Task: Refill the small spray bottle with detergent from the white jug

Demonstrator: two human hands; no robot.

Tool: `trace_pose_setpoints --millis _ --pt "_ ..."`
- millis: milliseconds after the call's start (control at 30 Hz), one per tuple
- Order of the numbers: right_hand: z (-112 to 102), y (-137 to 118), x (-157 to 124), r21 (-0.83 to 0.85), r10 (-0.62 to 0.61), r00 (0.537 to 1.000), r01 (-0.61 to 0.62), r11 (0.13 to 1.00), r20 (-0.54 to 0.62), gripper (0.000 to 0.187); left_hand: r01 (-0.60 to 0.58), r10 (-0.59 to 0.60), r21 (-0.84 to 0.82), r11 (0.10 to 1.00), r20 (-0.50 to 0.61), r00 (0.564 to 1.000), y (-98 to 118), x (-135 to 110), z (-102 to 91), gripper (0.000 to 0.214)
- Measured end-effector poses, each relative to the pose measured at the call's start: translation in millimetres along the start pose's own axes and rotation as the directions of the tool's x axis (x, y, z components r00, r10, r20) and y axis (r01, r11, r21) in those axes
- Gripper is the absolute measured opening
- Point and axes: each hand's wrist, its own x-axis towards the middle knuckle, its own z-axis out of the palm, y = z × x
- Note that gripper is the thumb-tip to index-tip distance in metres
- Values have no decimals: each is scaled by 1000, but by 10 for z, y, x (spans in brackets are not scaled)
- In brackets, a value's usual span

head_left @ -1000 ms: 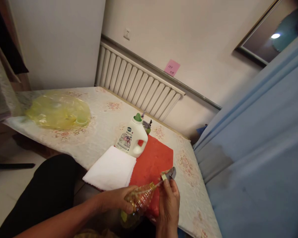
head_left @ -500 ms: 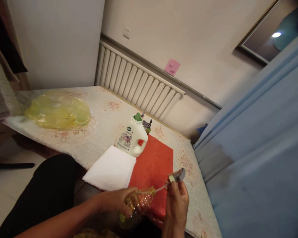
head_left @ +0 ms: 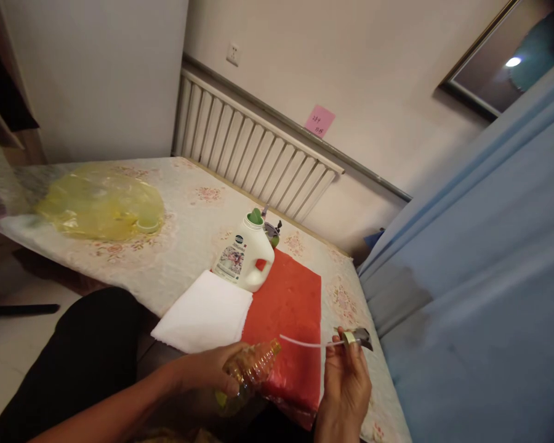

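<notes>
My left hand (head_left: 216,369) is wrapped round a clear yellowish ribbed bottle (head_left: 253,369), tilted with its open neck up and to the right. In my right hand (head_left: 346,381) is a spray pump head (head_left: 357,338), pinched between fingers and thumb. Its thin whitish dip tube (head_left: 305,343) points left, with the tip just outside the bottle's mouth. Below both lies a red plastic-covered sheet (head_left: 295,307). Beyond my left hand are a folded white cloth (head_left: 203,314) and a white detergent jug (head_left: 242,255) with a green inner spout.
A yellow plastic bag (head_left: 101,203) lies on the left of the floral-covered table (head_left: 180,184). Small dark and green items (head_left: 272,234) stand behind the jug. A radiator (head_left: 253,147) runs along the wall, and a blue curtain (head_left: 480,277) hangs at the right.
My right hand has moved right with the pump head, drawing the dip tube out of the bottle's neck. The bottle has shifted slightly left in my left hand.
</notes>
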Motion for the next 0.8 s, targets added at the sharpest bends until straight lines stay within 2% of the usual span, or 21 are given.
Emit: trace_pose_setpoints --millis 167,267,333,433,500,700,800 --pt "-45 143 216 17 75 994 -77 997 76 23 87 -80 73 994 -99 992 121 -104 -100 76" --pt "-57 355 420 -77 88 982 -76 994 164 23 118 -105 75 990 -159 982 100 -215 -246 72" --pt "-51 546 563 -164 136 972 -105 981 189 23 117 -103 55 992 -220 970 42 -291 -368 78" --pt "3 873 738 -308 329 931 -270 912 160 21 96 -99 -26 995 -273 957 -54 -380 -541 85" --pt "69 1089 818 -357 391 908 -319 878 148 19 68 -84 -69 995 -276 958 -95 -418 -632 85" --pt "285 1549 995 -526 511 851 -381 760 122 17 23 -52 -109 994 -269 962 -100 -434 -802 84" --pt "325 1607 1050 -629 507 858 -350 694 82 18 17 -39 -92 996 -251 967 -96 -373 -865 82"
